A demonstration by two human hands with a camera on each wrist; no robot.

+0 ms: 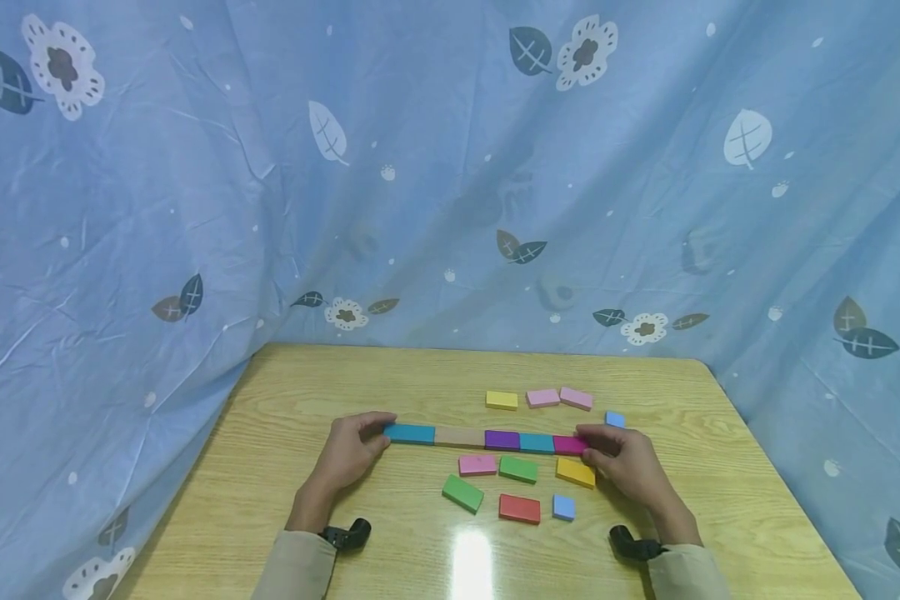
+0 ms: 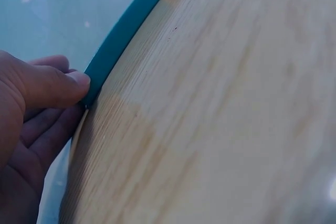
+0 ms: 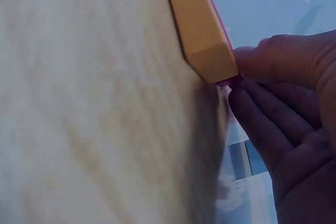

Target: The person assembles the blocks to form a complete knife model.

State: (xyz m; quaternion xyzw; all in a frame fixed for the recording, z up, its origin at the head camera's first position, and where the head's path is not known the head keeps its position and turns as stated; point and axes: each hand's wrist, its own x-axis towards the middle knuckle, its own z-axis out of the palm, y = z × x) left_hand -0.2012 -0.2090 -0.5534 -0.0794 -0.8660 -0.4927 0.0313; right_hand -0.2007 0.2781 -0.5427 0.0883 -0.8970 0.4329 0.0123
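A straight row of flat blocks lies across the table in the head view. From left to right it has a blue block (image 1: 410,434), a tan block (image 1: 460,437), a purple block (image 1: 502,440), another blue block (image 1: 537,443) and a magenta block (image 1: 568,445). At the row's left end, my left hand (image 1: 348,450) pinches the blue block between thumb and fingers; the left wrist view has the thumb on that teal-looking block (image 2: 119,43). My right hand (image 1: 630,467) pinches the magenta block at the other end. In the right wrist view, an orange-yellow block (image 3: 202,30) mostly hides the magenta one.
Behind the row lie a yellow block (image 1: 502,401), two pink blocks (image 1: 542,398) and a small blue block (image 1: 614,419). In front are a pink block (image 1: 478,465), green blocks (image 1: 518,469), a red block (image 1: 520,508) and a small blue block (image 1: 563,507). A patterned curtain (image 1: 435,183) hangs behind the table.
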